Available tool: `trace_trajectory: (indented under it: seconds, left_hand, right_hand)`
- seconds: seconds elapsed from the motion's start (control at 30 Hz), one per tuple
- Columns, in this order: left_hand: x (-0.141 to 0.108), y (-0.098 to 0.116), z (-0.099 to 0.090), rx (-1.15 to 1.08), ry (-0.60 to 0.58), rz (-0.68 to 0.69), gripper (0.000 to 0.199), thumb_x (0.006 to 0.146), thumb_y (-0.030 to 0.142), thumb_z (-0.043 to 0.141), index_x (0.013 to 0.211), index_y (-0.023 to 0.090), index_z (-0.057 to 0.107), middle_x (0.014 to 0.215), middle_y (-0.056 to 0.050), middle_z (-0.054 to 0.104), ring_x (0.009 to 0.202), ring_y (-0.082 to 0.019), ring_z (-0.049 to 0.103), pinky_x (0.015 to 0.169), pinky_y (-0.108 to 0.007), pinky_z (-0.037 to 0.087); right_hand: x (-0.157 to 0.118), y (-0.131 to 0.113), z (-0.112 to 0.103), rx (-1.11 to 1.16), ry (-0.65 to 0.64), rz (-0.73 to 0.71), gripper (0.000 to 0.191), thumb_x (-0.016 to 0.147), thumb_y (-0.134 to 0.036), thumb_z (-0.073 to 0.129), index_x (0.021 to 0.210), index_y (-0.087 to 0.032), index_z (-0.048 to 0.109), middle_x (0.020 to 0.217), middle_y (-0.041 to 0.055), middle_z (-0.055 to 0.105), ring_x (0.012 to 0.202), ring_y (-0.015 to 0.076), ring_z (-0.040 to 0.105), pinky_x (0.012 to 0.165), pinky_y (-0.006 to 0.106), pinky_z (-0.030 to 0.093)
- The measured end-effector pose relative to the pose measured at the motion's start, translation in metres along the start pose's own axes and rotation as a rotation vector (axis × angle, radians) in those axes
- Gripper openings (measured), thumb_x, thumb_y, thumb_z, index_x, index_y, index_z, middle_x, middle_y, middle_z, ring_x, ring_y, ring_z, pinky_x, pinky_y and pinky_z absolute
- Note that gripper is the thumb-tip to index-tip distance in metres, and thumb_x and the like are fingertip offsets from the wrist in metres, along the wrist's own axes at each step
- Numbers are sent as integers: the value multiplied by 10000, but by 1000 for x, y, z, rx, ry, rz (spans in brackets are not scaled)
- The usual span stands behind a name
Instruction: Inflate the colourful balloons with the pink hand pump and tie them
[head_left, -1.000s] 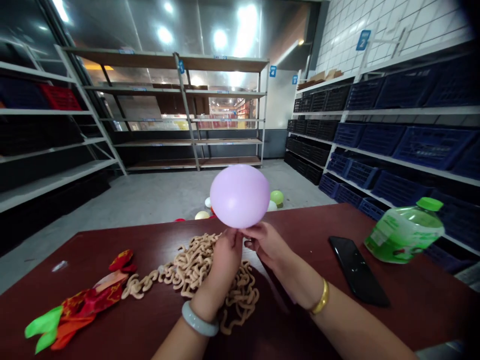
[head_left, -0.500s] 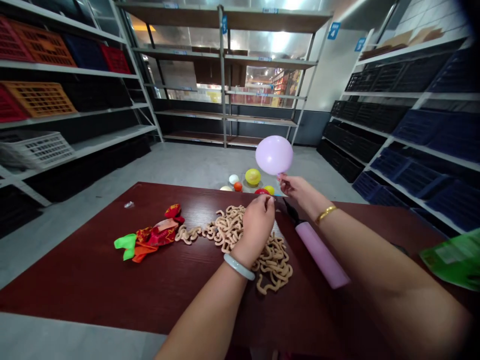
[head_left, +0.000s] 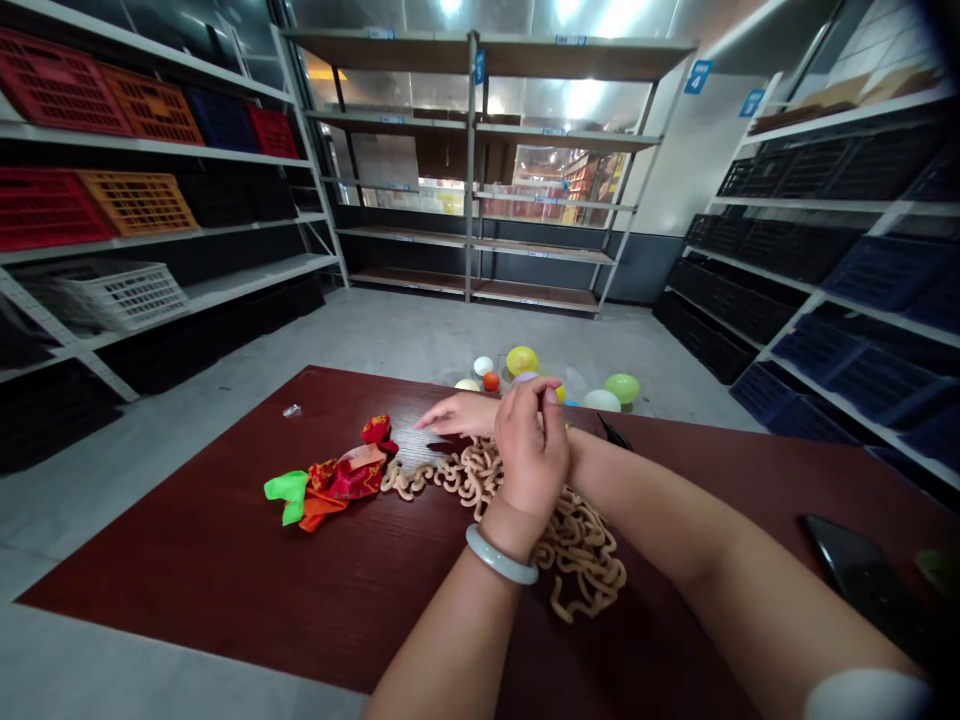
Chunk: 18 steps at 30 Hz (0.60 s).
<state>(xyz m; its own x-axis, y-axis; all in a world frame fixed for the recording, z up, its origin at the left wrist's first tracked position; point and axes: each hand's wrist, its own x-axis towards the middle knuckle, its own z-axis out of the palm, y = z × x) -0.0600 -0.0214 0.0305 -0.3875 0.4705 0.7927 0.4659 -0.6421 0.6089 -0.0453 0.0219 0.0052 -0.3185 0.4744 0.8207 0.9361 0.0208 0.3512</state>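
Observation:
Upright over the table, my left hand [head_left: 531,445] has its fingers bent together; whether something small is between them cannot be made out. Behind it my right hand [head_left: 463,413] reaches across to the left, fingers stretched out and holding nothing. Tan curled pieces [head_left: 585,555] lie in a pile beneath my left hand and wrist. Left of the pile rest a red patterned cloth-like piece [head_left: 356,474], a bright green piece [head_left: 288,492] and an orange piece [head_left: 319,511]. A black tip [head_left: 613,430] shows behind my right forearm.
Balloons, among them a yellow one [head_left: 522,361] and a green one [head_left: 622,388], lie on the floor past the dark red table [head_left: 187,540]. A black phone-like object [head_left: 855,555] is at the right. Shelves with crates [head_left: 142,200] stand around.
The purple balloon has left my right hand, which has swung left behind my left hand and opened. The pink pump tube is now hidden by my right arm. The view has shifted.

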Motion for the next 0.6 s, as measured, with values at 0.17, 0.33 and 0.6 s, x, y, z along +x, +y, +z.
trace_trajectory:
  seconds: [0.17,0.33,0.6]
  left_hand:
    - [10,-3,-13,46,62,18,162,984,162,488,1043,186,637,957,-60,681,914,-179,626,850,-332,477]
    - [15,-9,-19,36,122,-27,170,989,166,476,1043,187,636,970,-65,681,919,-182,629,858,-344,480]
    - [15,-6,-17,-9,82,-56,177,996,213,471,1040,192,641,968,-71,686,913,-187,644,837,-333,496]
  right_hand:
    - [16,5,-43,-250,97,-326,383,792,101,635,867,-252,765,867,15,694,860,150,656,822,151,532]
    - [29,-11,-55,-756,152,-373,297,832,-14,651,860,-289,761,845,14,676,866,156,642,866,162,520]
    - [19,-11,-13,-2450,403,-414,173,927,-153,573,870,-291,662,846,-40,685,881,77,689,833,70,505]
